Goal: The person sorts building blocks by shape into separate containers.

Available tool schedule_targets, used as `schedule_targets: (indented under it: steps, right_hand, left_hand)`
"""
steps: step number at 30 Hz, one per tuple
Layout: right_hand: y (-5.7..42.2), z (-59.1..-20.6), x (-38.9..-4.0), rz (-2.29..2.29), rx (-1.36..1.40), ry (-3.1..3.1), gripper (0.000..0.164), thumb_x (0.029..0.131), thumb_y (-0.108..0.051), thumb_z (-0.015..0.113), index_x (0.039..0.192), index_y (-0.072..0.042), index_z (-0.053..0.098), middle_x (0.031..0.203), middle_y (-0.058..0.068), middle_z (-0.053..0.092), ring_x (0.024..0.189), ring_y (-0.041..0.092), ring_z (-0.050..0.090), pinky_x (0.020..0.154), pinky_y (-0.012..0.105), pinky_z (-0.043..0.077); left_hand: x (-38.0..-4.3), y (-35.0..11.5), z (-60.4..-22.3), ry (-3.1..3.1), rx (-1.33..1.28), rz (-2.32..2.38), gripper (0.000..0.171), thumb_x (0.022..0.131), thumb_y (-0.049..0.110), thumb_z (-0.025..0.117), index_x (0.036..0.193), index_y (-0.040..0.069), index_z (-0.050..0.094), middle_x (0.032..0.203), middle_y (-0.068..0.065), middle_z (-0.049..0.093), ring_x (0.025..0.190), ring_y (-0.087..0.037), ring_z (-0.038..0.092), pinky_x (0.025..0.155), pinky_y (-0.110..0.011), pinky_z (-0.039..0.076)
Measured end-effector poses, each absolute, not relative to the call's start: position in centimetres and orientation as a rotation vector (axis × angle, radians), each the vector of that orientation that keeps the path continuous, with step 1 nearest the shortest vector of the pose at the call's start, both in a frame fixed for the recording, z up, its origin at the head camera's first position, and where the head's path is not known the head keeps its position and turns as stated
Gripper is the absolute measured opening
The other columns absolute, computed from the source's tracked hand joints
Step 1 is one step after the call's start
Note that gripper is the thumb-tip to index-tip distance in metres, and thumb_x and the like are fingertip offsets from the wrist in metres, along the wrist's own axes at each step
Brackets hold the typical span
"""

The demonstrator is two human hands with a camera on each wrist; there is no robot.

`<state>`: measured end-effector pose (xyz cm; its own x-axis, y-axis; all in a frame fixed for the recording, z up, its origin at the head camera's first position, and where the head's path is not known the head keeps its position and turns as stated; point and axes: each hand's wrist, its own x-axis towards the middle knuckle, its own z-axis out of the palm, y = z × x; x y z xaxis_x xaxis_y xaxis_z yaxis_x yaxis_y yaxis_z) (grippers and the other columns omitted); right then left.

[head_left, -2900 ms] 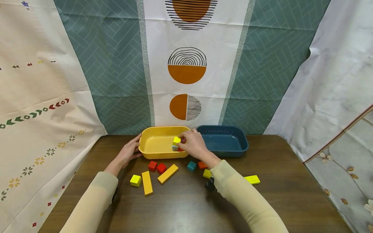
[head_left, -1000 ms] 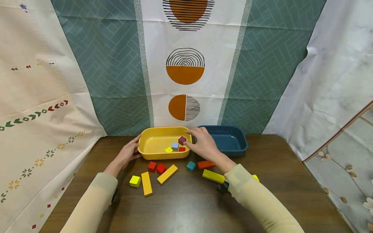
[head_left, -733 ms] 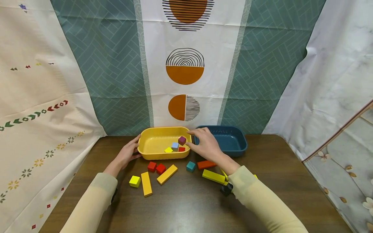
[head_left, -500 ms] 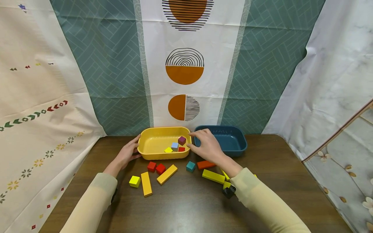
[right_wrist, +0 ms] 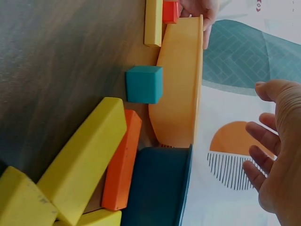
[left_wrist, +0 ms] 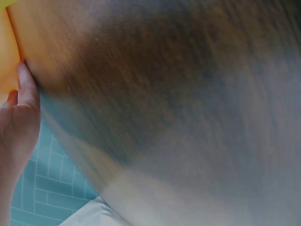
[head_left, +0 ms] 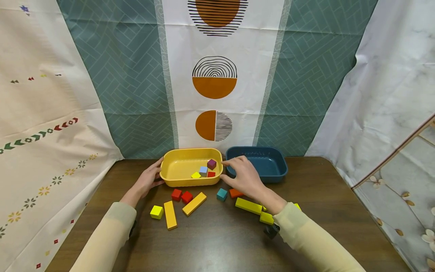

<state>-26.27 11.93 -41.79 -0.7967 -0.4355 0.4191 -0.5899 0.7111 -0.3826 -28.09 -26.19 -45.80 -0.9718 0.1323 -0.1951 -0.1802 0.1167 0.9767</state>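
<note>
My left hand (head_left: 149, 180) rests against the left end of a yellow tub (head_left: 190, 182), its fingers extended along the wall; the left wrist view shows fingertips (left_wrist: 28, 84) touching it. Inside the tub, toward its right, lie a purple cube (head_left: 212, 164), a light blue cube (head_left: 203, 171), a red block (head_left: 211, 174) and a yellow block (head_left: 196, 175). At the tub's right end my right hand (head_left: 246, 175) hovers with thumb and fingers apart, holding nothing. It partly covers a dark blue tub (head_left: 276, 175). In the right wrist view the right hand (right_wrist: 277, 146) has loosely spread fingers.
In front of the tubs lie two red cubes (head_left: 176, 195), a yellow cube (head_left: 156, 212), two orange-yellow bars (head_left: 170, 215), a teal cube (head_left: 222, 194), an orange-red bar (right_wrist: 123, 162) and several yellow blocks (head_left: 249, 206). A patterned cloth (head_left: 136, 94) hangs behind the table.
Earlier my right hand pinched a yellow block over the yellow tub; the block now lies inside. That hand has drawn right and slightly toward me. My left hand has stayed at the tub.
</note>
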Motion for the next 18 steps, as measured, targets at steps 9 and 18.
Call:
schedule_targets:
  steps: [9,18]
  right_hand:
    - [12.3,-42.5,-25.5,0.712,0.809,-2.656,0.046,0.091,-0.041,0.077,0.127,-0.013,0.073,0.12,-0.001,0.072,0.114,0.023,0.052,0.098,0.044,0.047]
    - [12.4,-43.6,-24.6,0.687,0.874,-2.632,0.041,0.09,-0.039,0.079,0.123,-0.016,0.074,0.113,-0.003,0.072,0.111,0.019,0.053,0.094,0.04,0.047]
  left_hand:
    - [-28.0,-26.2,-45.7,2.16,-0.039,1.943,0.06,0.11,0.015,0.035,0.166,0.019,0.014,0.17,-0.016,0.012,0.138,-0.045,0.041,0.112,-0.06,0.036]
    - [-29.1,-26.8,-47.3,2.164,-0.021,1.933,0.059,0.111,0.017,0.032,0.166,0.025,0.012,0.171,-0.013,0.007,0.143,-0.045,0.036,0.112,-0.061,0.035]
